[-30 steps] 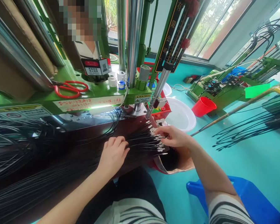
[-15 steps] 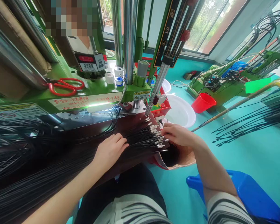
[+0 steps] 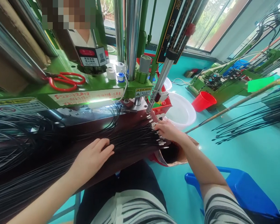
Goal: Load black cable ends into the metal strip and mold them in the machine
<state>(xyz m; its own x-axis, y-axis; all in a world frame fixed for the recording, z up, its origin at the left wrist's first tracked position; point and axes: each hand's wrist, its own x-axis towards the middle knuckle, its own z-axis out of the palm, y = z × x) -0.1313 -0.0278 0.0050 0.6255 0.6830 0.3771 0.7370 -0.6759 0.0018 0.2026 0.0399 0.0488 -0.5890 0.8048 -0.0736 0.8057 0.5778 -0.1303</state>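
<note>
A bundle of thin black cables [image 3: 130, 137] with silvery metal tips [image 3: 161, 142] lies along the dark brown tabletop [image 3: 121, 157]. Over the left part of this bundle rests my left hand [image 3: 93, 158], its fingers slightly bent and apart, with nothing gripped. At the tips, my right hand [image 3: 169, 130] has its fingers curled closed around some of the cable ends. Its fingertips partly cover the tips there. More black cables [image 3: 25, 177] run along the table's near left side, and looped ones [image 3: 11, 140] lie behind them.
A green press machine [image 3: 93, 84] stands behind the table, with red-handled scissors [image 3: 67, 81] on it. Below the table's right end is an open bag [image 3: 182, 152]. A white basin [image 3: 182, 109], red bucket [image 3: 204, 101] and blue stool [image 3: 242, 189] are to the right. A person is partly visible behind the machine.
My left hand has slid left along the cables, its fingers loosening. My right hand has moved slightly left, onto the metal tips. The camera view has shifted a little.
</note>
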